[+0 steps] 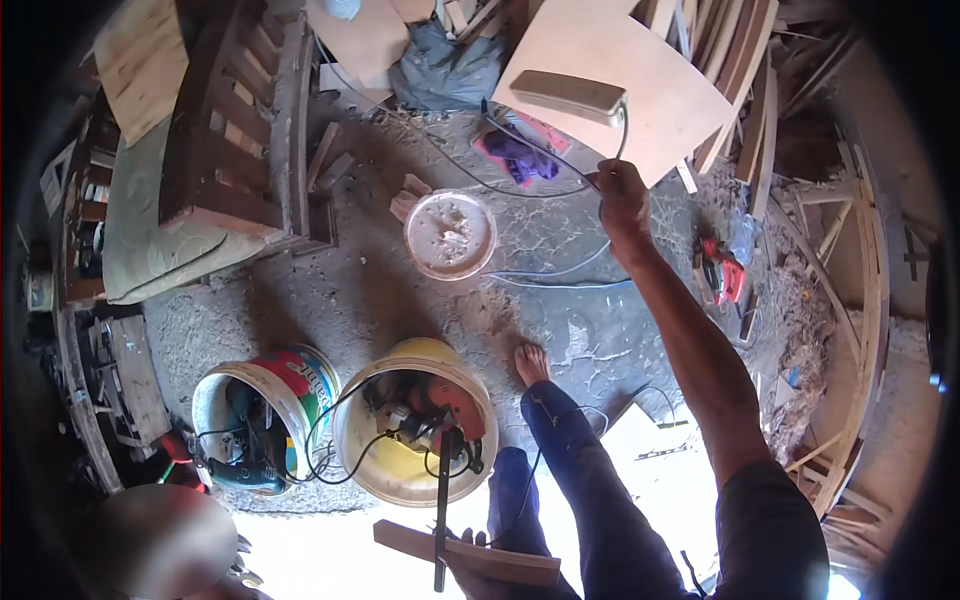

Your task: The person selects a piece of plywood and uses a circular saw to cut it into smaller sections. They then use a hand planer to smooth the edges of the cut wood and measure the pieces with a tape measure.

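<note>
My right hand (622,196) is stretched out ahead and shut on a thin dark cable (530,145). The cable runs to a grey-brown oblong socket block (567,95) that hangs in front of a leaning plywood sheet (640,75). At the bottom edge my left hand (470,582) grips a flat curved piece of wood (500,562) together with a thin dark rod-like tool (441,500) that stands upright across it. The fingers are mostly hidden under the wood. My bare foot (531,362) rests on the cracked concrete floor.
A yellow bucket (360,455) with a corded power tool and a white bucket (215,395) with a drill stand near my feet. A round lid (450,235) lies on the floor. A red power tool (722,270) lies at right. Wooden frames and boards ring the area. Another person is at lower left.
</note>
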